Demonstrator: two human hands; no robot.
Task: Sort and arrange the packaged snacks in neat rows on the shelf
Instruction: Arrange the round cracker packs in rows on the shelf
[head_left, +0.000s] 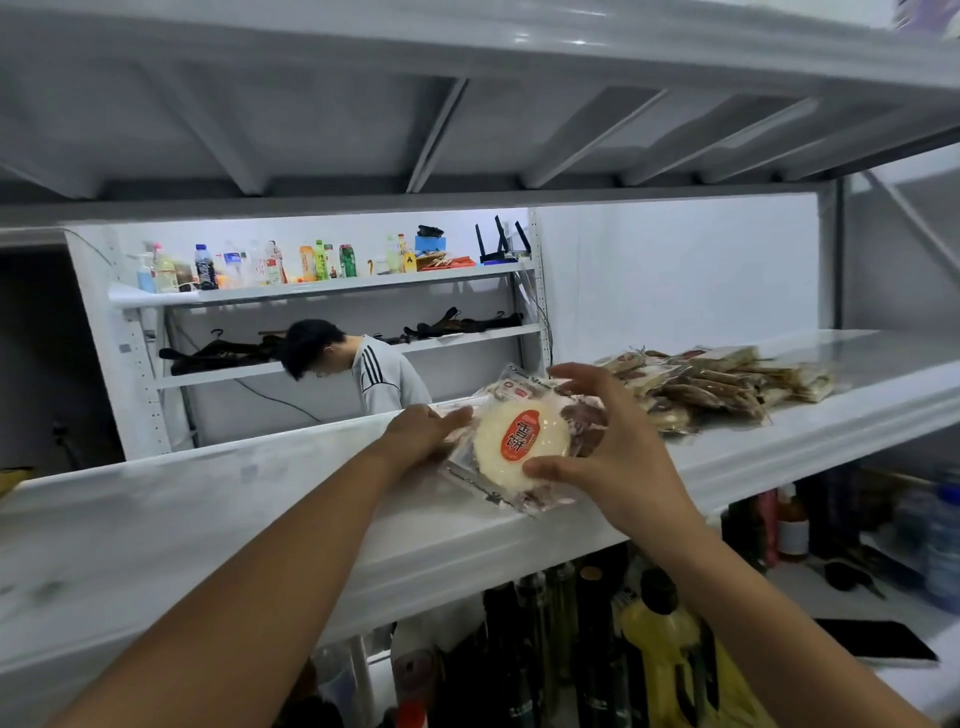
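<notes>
A clear packet with a round white rice cracker and a red label (522, 447) lies near the front edge of the white shelf (260, 499). My right hand (608, 447) curls round the packet's right side, thumb on its lower edge. My left hand (423, 434) touches its left edge with straight fingers. More cracker packets (511, 388) lie just behind it. A heap of brown snack packets (727, 384) sits on the shelf to the right.
The shelf above (467, 62) hangs low overhead. Below the shelf stand dark bottles (592, 649) and a yellow bottle (665, 649); a black phone (878, 642) lies at the right. A person (358, 364) bends over behind, in front of racks holding drinks (270, 265).
</notes>
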